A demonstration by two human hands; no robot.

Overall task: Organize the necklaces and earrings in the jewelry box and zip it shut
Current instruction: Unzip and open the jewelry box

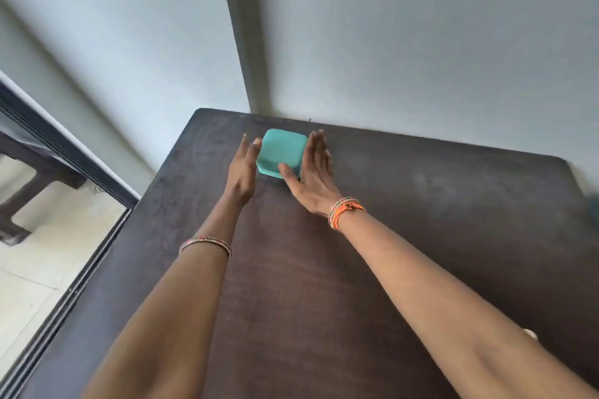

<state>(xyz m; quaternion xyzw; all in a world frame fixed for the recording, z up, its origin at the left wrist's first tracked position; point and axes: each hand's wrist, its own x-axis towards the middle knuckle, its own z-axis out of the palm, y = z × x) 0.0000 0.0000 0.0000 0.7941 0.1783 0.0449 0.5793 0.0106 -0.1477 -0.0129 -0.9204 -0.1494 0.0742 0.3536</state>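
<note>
A small teal jewelry box (281, 151) with rounded corners sits closed near the far edge of the dark wooden table (405, 220). My left hand (241, 172) lies along the box's left side with straight fingers, its fingertips at the box's far left corner. My right hand (311, 176) lies flat along the right side, fingers straight, thumb resting on the box's near face. No necklaces or earrings show in this view.
The table stands against a grey wall with a vertical trim strip (243, 29). A dark-framed window or door (64, 178) runs along the table's left edge. A small pale object (530, 334) peeks out by my right forearm, and a blurred object (593, 207) sits at the right edge.
</note>
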